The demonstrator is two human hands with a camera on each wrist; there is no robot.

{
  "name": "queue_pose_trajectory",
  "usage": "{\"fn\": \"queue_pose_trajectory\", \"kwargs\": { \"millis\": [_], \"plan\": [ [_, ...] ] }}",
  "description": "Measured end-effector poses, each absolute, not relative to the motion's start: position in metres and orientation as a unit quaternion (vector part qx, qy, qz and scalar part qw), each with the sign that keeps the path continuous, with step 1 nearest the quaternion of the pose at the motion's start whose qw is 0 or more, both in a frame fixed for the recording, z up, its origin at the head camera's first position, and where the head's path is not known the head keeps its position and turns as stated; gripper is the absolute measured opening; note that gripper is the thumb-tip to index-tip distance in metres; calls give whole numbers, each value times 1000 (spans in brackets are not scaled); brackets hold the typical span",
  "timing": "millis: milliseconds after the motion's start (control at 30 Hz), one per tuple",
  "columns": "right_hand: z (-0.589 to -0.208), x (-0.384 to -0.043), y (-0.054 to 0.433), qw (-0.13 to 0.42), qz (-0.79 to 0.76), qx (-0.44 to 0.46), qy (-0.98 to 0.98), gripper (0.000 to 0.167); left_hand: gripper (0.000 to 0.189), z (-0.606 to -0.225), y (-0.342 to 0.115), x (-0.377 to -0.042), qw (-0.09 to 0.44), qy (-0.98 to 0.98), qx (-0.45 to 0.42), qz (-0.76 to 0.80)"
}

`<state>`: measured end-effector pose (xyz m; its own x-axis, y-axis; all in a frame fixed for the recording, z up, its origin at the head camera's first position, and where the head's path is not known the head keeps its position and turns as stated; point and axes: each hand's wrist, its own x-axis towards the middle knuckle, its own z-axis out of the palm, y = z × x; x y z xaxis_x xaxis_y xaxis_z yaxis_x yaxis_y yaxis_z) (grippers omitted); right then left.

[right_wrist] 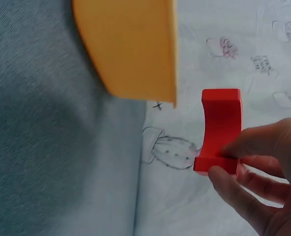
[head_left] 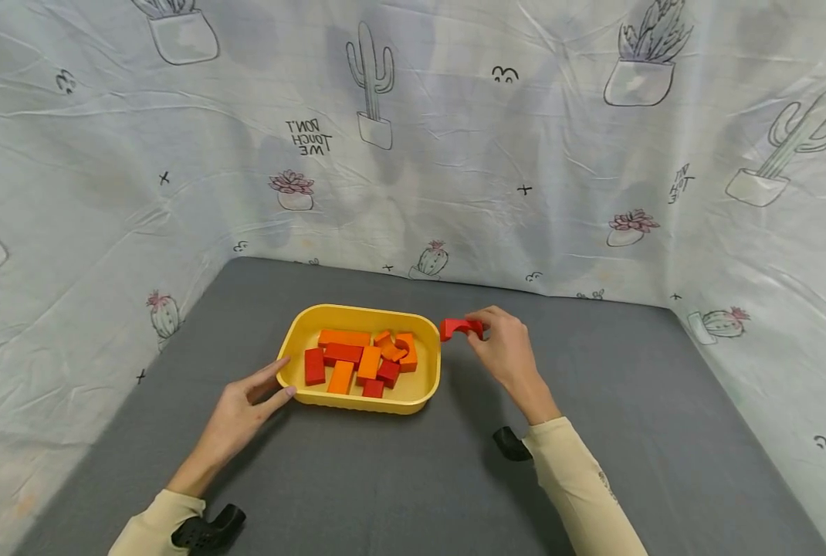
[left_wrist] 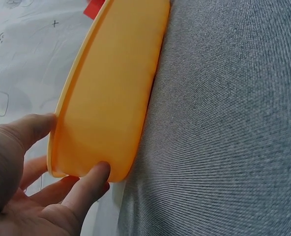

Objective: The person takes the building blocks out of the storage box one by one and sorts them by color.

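Observation:
A yellow plastic tray (head_left: 423, 394) stands on the grey table with several red and orange toy blocks inside. My left hand (head_left: 242, 409) holds its left end, thumb and fingers set about the rounded corner; in the left wrist view, fingertips (left_wrist: 102, 169) touch the tray's outer wall (left_wrist: 106, 83). Just past the right end of the tray, my right hand (head_left: 506, 347) pinches a red arch block (head_left: 452, 327) by one leg. The block's hollow faces down in the head view. In the right wrist view the red arch block (right_wrist: 221, 118) is raised beside the tray's rim.
In the tray lie a long orange block (head_left: 344, 337), an orange arch block (head_left: 407, 359) and a red block (head_left: 314, 367) among others. Grey cloth covers the table (head_left: 399, 486). A white curtain (head_left: 455, 154) printed with cacti closes off the back and both sides.

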<state>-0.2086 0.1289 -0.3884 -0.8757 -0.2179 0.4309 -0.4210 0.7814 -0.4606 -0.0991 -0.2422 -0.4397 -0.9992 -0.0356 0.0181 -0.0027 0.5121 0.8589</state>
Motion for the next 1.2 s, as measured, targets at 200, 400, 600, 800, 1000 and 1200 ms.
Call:
{"fn": "queue_pose_trajectory", "kwargs": {
  "millis": [200, 400, 600, 800, 1000, 1200],
  "plan": [
    [-402, -215, 137, 158, 263, 140, -941, 17, 62, -439, -242, -99, 19, -868, 25, -495],
    [-423, -224, 146, 104, 231, 125, -959, 18, 60, -439, -240, -99, 31, -868, 25, -496],
    [-442, -228, 152, 56, 197, 127, -970, 24, 59, -439, -239, -98, 33, -868, 21, -494],
    [-445, -229, 152, 68, 198, 133, -969, 24, 59, -442, -239, -98, 40, -871, 23, -489],
    [-442, -227, 153, 66, 187, 133, -971, 26, 60, -443, -238, -97, 42, -869, 22, -493],
    [-427, -222, 147, 122, 180, 135, -967, 28, 58, -442, -239, -97, 44, -869, 18, -492]
  ]
}}
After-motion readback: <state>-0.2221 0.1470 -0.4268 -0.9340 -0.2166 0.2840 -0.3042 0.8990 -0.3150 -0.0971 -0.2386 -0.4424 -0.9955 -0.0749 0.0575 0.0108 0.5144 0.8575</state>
